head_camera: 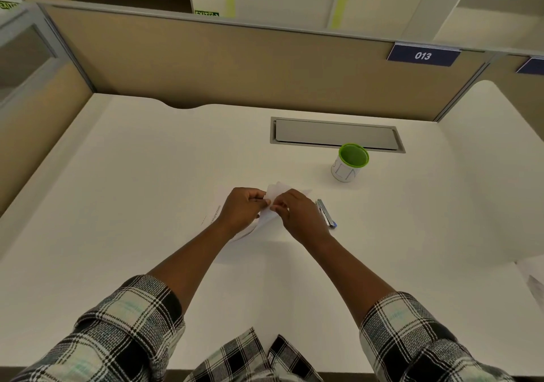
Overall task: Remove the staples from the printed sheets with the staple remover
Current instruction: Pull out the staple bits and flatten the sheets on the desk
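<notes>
The printed sheets (276, 191) lie folded and partly lifted in the middle of the white desk (147, 175). My left hand (243, 209) pinches the sheets' left side with curled fingers. My right hand (297, 213) pinches the same spot from the right, fingertips almost meeting the left ones. A metal and blue staple remover (326, 213) lies flat on the desk just right of my right hand, untouched. The staple itself is too small to make out.
A white cup with a green rim (350, 162) stands behind and right of the hands. A grey cable hatch (335, 134) is set into the desk behind it. Beige partition walls (235, 66) enclose the desk. More paper (532, 278) lies at the right edge.
</notes>
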{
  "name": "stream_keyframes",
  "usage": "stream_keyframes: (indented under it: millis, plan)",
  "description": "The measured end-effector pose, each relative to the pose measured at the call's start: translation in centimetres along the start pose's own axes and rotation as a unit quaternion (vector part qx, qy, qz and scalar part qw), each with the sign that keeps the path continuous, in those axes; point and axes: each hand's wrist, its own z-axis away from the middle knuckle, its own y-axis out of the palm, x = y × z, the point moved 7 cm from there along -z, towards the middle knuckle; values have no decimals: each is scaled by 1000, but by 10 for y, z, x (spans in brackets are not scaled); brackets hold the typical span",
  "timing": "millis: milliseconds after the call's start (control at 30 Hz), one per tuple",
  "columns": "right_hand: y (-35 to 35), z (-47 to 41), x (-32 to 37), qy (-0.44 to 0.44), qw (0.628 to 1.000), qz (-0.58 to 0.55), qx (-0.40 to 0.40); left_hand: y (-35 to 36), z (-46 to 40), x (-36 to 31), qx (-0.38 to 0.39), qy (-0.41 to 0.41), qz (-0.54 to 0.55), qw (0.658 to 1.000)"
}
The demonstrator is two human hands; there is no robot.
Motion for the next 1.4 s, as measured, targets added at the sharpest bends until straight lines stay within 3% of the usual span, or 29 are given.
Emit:
stream_keyframes:
  millis: [367, 600, 867, 1200, 1400]
  plan:
    - [0, 3, 7, -24, 998, 39, -35, -1, -1, -3, 0, -8, 6, 1000]
    - [2, -2, 4, 30, 999, -6, -19, 3, 3, -5, 4, -5, 29, 1000]
    - [-1, -4, 2, 78, 990, -102, -56, -1, 7, -3, -8, -34, 110, 993]
    - [3, -4, -6, 113, 987, -94, -65, -1, 10, -4, 39, -51, 164, 984]
    - [4, -6, -4, 98, 991, -71, -52, -2, 10, -12, 22, 29, 38, 999]
